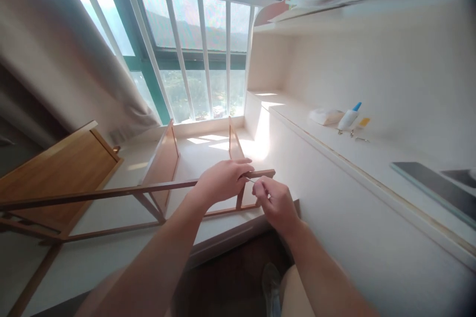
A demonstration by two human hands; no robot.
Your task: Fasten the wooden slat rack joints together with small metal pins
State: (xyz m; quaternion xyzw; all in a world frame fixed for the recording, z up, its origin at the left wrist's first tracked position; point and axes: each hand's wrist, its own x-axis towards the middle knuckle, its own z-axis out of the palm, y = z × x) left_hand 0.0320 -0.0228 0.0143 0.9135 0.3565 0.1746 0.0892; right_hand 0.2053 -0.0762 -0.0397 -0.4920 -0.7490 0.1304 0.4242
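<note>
A brown wooden shelf frame (pixel 169 186) lies on its side, with upright panels between its long rails. My left hand (pixel 225 178) is closed round the upper rail near its right end, its fingers over the wood. Just right of it, my right hand (pixel 273 200) pinches a thin metal rod (pixel 251 180), which points left towards the rail under my left fingers. Where the rod's tip meets the wood is hidden. One wooden panel (pixel 235 142) stands behind my left hand, and another panel (pixel 161 161) is farther left.
On the white ledge (pixel 316 141) at right lie a white bottle with a blue cap (pixel 348 119), small metal hardware pieces (pixel 361 139) and a dark flat phone-like device (pixel 435 190). A white railing (pixel 204 54) fronts the window. A curtain (pixel 70 44) hangs at left.
</note>
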